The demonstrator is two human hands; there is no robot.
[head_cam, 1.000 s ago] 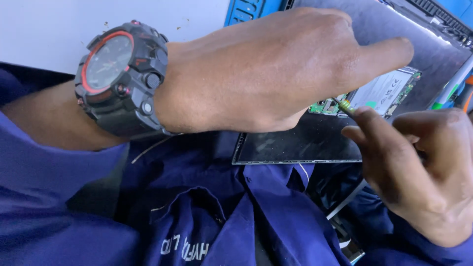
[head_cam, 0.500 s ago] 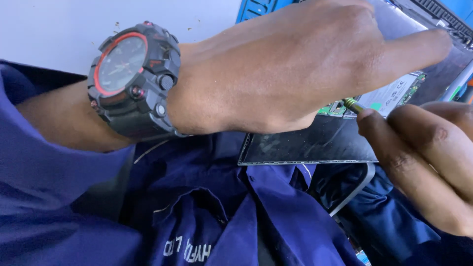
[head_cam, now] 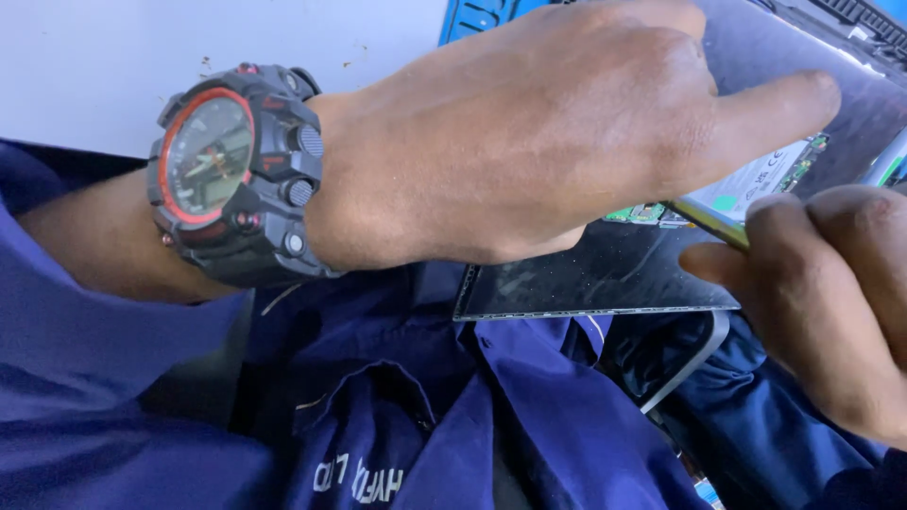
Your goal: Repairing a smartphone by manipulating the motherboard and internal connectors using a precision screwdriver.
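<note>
From the head camera, I hold a thin yellow-green tool [head_cam: 710, 222] pinched between the fingers of my right hand [head_cam: 822, 302]. Only a short stretch of its shaft shows. Its long axis runs slantwise, from my fingertips at lower right up and left, and its tip disappears under my left hand [head_cam: 529, 142], pointing at the green circuit board [head_cam: 642, 213].

My left hand lies across the picture with its fingers curled and its thumb stretched out to the right. It rests over the open device; I cannot tell whether it grips anything beneath it.

I count one tool, one dark flat panel [head_cam: 595, 279], and one silver rectangular drive [head_cam: 765, 175] with a pale label just beside the board. The panel is smooth, glossy and speckled with dust, with a straight lower edge. It lies over my lap, just above my dark blue cloth work jacket [head_cam: 425, 416].

One chunky wristwatch [head_cam: 231, 175] sits on my left wrist: black, ridged casing, red ring around a round face, knobbed buttons along the side. A white surface [head_cam: 142, 57] lies behind it.
</note>
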